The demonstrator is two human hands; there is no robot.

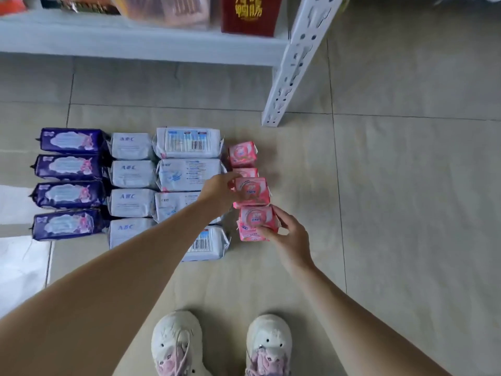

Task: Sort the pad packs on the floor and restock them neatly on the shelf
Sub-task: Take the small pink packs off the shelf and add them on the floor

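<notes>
Pad packs lie in sorted columns on the tiled floor: purple packs [69, 183] at the left, white "ABC" packs [132, 175] beside them, larger white packs [188, 143], and small pink packs [242, 154] at the right. My left hand [221, 189] grips a pink pack [251, 191] lifted in the pink column. My right hand [287, 234] pinches the nearest pink pack [257, 218], which sits on another pink pack. My left forearm hides parts of the white packs.
A white metal shelf [141, 42] runs across the top with its upright post [295, 66] standing on the floor. A red box [250, 14] and wrapped goods sit on it. My two white shoes [222, 346] are at the bottom. Bare tiles stretch to the right.
</notes>
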